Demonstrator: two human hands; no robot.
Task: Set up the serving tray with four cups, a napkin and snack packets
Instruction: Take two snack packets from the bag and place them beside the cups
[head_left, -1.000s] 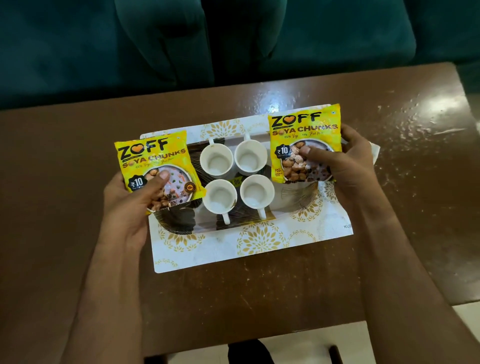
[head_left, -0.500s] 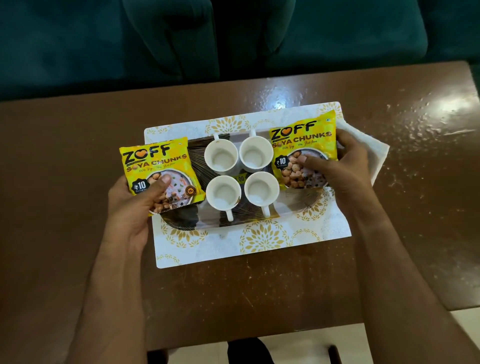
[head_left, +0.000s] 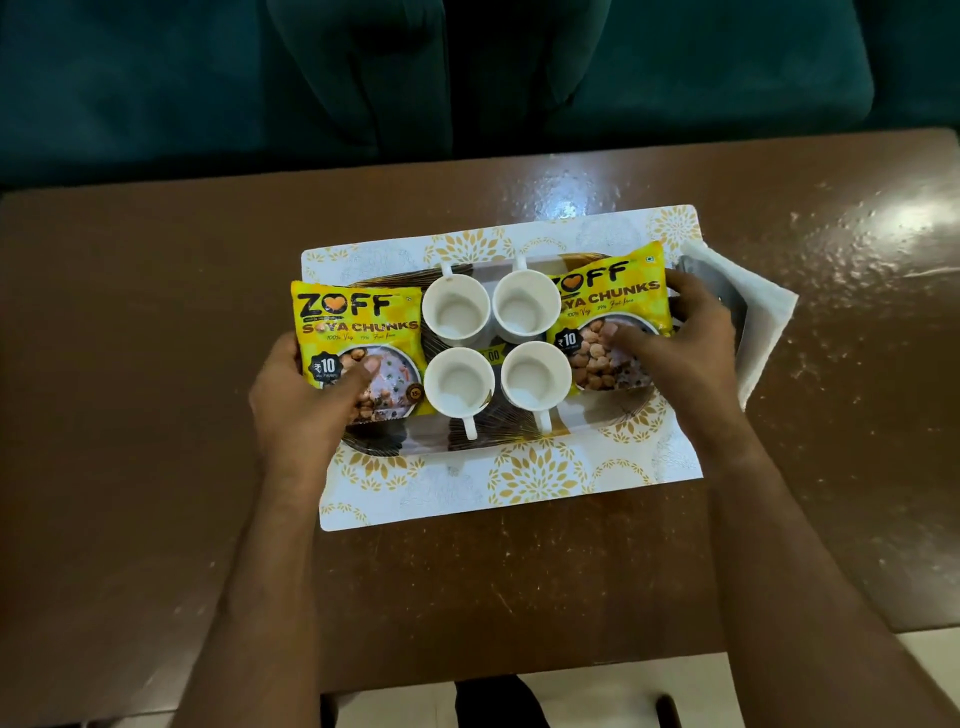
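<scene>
A dark tray with a gold pattern (head_left: 514, 439) rests on a white and gold placemat (head_left: 519, 483). Several white cups (head_left: 456, 312) stand in a square at the tray's middle, all empty. My left hand (head_left: 306, 400) grips a yellow soya chunks packet (head_left: 353, 332) lying over the tray's left end, against the left cups. My right hand (head_left: 680, 338) grips a second yellow soya chunks packet (head_left: 608, 306) over the tray's right end, its left edge tucked behind the right cups. A white napkin (head_left: 763, 322) lies under the tray's right end, partly hidden by my right hand.
The placemat lies on a glossy brown table (head_left: 156, 389). A dark teal sofa (head_left: 208, 78) runs along the far edge of the table. The table's near edge is close to my body, with pale floor below it.
Both packets have come down and inward from a raised, tilted hold and now lie on the tray ends beside the cups. My hands moved with them.
</scene>
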